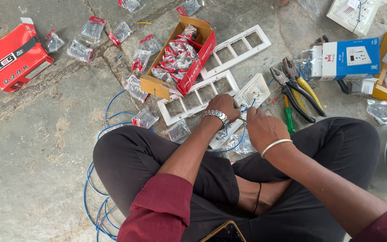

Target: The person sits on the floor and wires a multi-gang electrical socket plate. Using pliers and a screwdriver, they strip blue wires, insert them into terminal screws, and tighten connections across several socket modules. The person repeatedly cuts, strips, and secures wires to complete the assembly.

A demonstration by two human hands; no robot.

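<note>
Hands meet over a white switch plate lying on the stone floor just ahead of the seated person's crossed legs. Left hand is curled closed on the plate's near edge, steadying it; right hand, just beside it, pinches a thin blue wire between fingertips, though what else it holds I cannot tell. Wire already loops under the plate, so wiring looks begun, not finished. Beyond the plate lie two empty white frames and an open red box of bagged parts, suggesting more fitting remains. Pliers rest to the plate's right, untouched.
</note>
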